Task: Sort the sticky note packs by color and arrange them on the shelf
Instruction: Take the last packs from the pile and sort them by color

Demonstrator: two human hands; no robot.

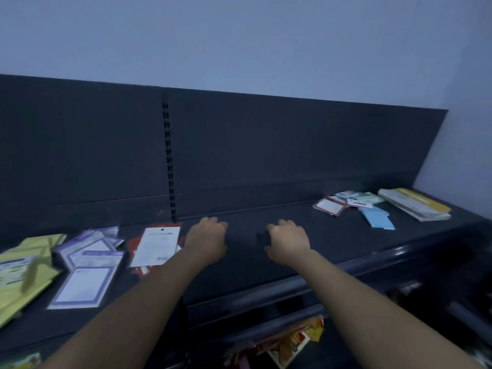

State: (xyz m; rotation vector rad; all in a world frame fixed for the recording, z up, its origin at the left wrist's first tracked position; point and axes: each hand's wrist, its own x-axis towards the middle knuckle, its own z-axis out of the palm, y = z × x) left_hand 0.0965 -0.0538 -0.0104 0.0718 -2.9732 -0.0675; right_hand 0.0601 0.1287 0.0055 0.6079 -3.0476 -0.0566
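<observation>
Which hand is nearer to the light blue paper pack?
Right. The right hand is left of the light blue paper pack; the left hand lies farther left.

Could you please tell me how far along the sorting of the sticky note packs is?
Done, roughly: yellow-green packs, purple packs and red packs lie in loose groups at the left of the shelf. In hand: nothing; the left hand and right hand hover over its middle, holding no pack. Left: the mixed pile at the right, blue, green and red-edged packs together, beside a yellow stack.
</observation>
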